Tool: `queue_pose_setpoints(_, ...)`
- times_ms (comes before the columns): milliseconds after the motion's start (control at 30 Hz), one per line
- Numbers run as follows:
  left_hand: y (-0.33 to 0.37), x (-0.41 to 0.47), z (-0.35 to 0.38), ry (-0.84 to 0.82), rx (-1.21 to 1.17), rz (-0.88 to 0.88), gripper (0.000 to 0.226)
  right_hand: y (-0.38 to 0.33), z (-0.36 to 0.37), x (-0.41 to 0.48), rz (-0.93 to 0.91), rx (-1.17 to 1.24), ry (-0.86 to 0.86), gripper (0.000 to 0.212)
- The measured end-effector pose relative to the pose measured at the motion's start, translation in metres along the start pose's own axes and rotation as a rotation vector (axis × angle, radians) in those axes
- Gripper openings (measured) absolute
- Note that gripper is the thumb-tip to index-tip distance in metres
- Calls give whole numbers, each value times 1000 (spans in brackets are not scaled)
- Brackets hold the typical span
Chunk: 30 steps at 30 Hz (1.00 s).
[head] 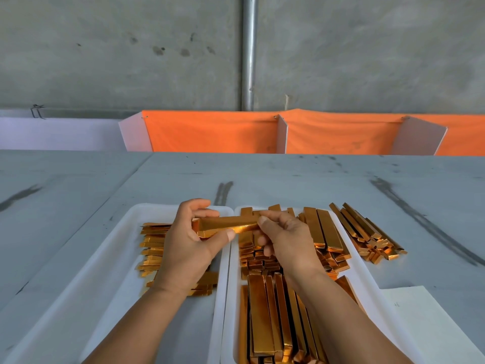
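While L grip (186, 245) & R grip (288, 245) pinch gold strip (228, 222), both ends hidden.

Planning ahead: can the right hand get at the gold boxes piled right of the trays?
Probably, once freed: the right hand pinches a gold box, but only the low tray rim lies between it and the pile.
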State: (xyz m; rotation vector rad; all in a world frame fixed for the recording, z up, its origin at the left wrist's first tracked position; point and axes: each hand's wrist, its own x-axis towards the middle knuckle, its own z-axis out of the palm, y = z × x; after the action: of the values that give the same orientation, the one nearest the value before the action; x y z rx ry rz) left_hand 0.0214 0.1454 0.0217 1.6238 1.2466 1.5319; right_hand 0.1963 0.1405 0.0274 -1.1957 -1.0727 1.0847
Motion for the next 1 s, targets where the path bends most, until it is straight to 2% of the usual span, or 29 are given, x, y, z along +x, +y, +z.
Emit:
queue_pose_setpoints(200,2,1,-1,-48,-341,-52,49,-2,2,-1,31,-12,-87,18)
queue_pose_setpoints(400,1,1,3,-152,-369,-45,35,0,7,-5,28,-69,-197,16)
queue_pose_setpoints(533,-3,4,1,-48,-290,-34,19,0,8,-7,25,-133,-217,14)
queue_pose_setpoints(633,-6,5,-1,3,-89,-6,25,1,8,-7,11,-173,-200,12)
queue_pose_setpoints(833,-13,-2,4,-112,436,38,44,1,9,-9,-82,-174,-161,11)
queue_pose_setpoints(900,-15,-2,6,-125,589,74,44,1,8,-9,-116,-184,-137,11)
queue_pose_setpoints(1000,-13,-4,9,-145,685,75,40,2,7,-8,-150,-188,-111,11)
